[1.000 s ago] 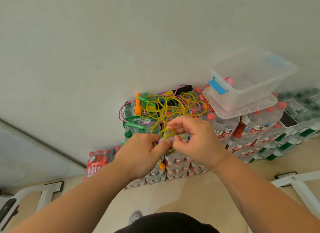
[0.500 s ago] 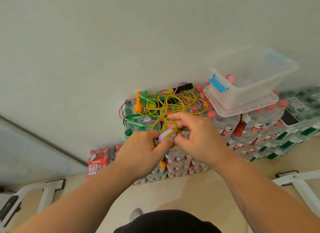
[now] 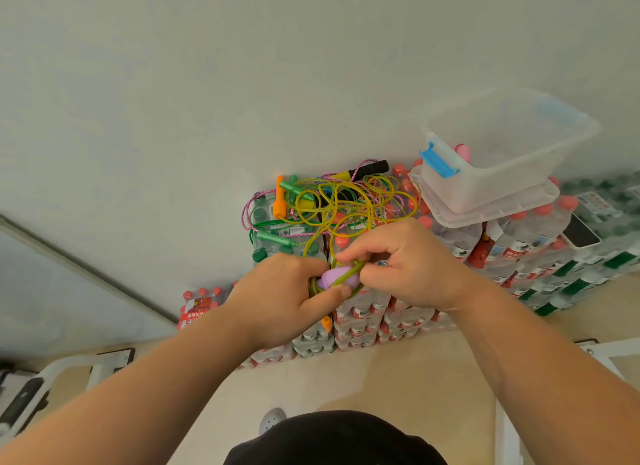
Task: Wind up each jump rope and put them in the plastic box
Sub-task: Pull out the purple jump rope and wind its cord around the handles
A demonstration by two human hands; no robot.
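Note:
My left hand [image 3: 280, 298] grips a purple jump-rope handle [image 3: 334, 276] with yellow-green cord coiled round it. My right hand [image 3: 405, 262] pinches that yellow-green cord [image 3: 349, 272] across the handle. The cord runs up into a tangle of yellow rope [image 3: 349, 205] lying on the stacked bottle packs. In that tangle lie a pink rope [image 3: 247, 211], green handles [image 3: 273, 237], an orange handle [image 3: 278, 201] and a black handle [image 3: 370, 167]. A clear plastic box [image 3: 498, 153] with a blue latch stands at the right on its lid; it looks empty.
Shrink-wrapped packs of water bottles [image 3: 512, 256] form the surface, against a white wall [image 3: 242, 83]. A phone [image 3: 581, 234] lies on the packs at the right. White frame legs [image 3: 62, 374] stand on the beige floor at both sides.
The purple handle has come into view between my hands. My right hand has laid more yellow-green cord round it, and both hands have stayed in place.

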